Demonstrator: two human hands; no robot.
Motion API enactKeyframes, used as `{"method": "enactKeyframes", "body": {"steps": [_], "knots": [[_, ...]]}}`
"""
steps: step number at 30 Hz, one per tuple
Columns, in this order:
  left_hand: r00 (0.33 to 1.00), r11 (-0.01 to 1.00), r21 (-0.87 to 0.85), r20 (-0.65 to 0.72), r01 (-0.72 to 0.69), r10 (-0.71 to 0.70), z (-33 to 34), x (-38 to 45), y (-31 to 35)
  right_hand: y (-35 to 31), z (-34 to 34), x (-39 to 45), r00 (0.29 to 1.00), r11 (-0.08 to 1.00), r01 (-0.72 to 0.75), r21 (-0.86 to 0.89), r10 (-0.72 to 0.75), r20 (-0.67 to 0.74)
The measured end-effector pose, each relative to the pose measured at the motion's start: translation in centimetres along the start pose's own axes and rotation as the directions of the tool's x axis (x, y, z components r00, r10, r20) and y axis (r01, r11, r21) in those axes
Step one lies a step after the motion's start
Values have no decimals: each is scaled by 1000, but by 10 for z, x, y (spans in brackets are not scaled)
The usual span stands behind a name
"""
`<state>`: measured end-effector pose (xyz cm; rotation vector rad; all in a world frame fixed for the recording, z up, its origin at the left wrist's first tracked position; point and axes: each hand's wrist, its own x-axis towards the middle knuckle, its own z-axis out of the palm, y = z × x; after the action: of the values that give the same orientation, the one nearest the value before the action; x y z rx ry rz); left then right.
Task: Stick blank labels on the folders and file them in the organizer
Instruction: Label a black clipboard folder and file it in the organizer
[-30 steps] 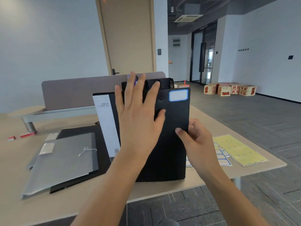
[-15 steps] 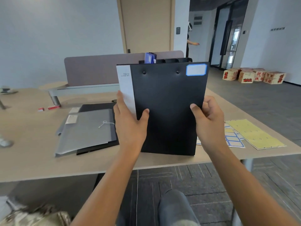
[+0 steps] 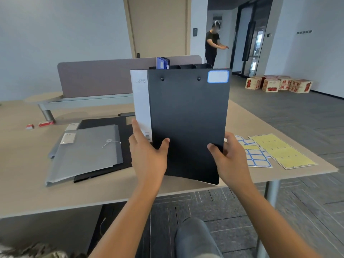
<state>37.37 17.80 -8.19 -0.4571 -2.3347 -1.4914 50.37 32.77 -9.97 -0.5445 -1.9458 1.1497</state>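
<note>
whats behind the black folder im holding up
Behind the black folder, the top of the black organizer shows, with a blue folder standing in its leftmost slot. The rest of the organizer is covered.

left hand (image 3: 149, 157), right hand (image 3: 230, 157), both raised, gripping

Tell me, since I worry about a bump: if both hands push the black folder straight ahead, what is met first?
Probably the black organizer behind the black folder, which the left hand and right hand hold; depth is unclear.
</note>
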Motion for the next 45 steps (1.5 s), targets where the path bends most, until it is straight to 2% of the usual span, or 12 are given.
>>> {"method": "enactKeyframes", "body": {"steps": [5,10,16,20,26,34,41,45], "knots": [[999,998,-56,44,12,-9,12,11,15,-3,-17,6,999,998,44,-44,-43,19],[990,989,-147,142,-3,24,32,33,37,-14,-44,23,999,999,43,32,-44,26],[936,986,-44,310,-164,169,67,46,67,-22,-57,54,970,994,100,-38,-106,-221],[927,985,9,337,-174,161,83,56,65,-33,-52,79,928,981,139,-133,-176,-328],[919,963,173,373,-205,129,92,90,42,-32,-14,124,919,976,98,-194,-164,-359],[901,878,402,428,-259,70,107,139,-11,-34,47,183,904,969,102,-224,-184,-386],[864,825,451,495,-341,87,127,164,-58,-38,103,217,915,966,97,-239,-181,-360],[855,811,430,496,-396,154,132,170,-78,-39,126,223,921,967,105,-234,-183,-343]]}}
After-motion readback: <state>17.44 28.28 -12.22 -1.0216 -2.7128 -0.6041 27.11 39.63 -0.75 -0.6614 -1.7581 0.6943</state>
